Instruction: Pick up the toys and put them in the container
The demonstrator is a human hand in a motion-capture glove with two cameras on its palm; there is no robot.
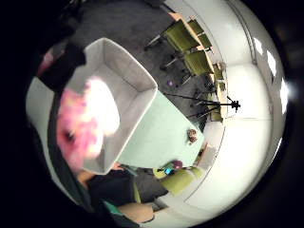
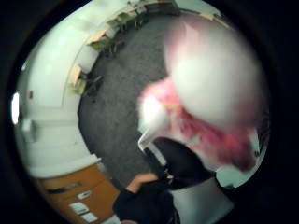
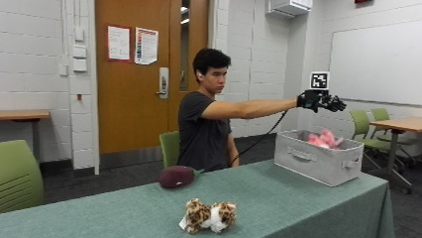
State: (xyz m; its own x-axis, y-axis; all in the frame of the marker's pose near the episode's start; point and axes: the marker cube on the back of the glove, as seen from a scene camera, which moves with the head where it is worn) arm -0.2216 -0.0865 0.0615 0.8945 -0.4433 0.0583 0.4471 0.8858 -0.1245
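My gloved right hand [image 3: 321, 101] is held out at arm's length above the grey fabric container [image 3: 315, 162], fingers spread and holding nothing. A pink and white plush toy [image 3: 326, 139] pokes up out of the container. The little finger side palm view looks down into the container [image 1: 137, 71], with the pink toy [image 1: 88, 121] blurred and large between palm and container. The same pink toy [image 2: 210, 93] fills much of the thumb side view. A spotted leopard plush [image 3: 210, 216] lies near the table's front edge. A maroon eggplant toy [image 3: 178, 176] lies by the person's side of the table.
The table [image 3: 119, 213] has a green cloth, and the container stands at its right end. Green chairs [image 3: 16, 173] and another desk [image 3: 395, 124] stand around the room. A camera tripod [image 1: 223, 104] stands on the carpet beyond the table.
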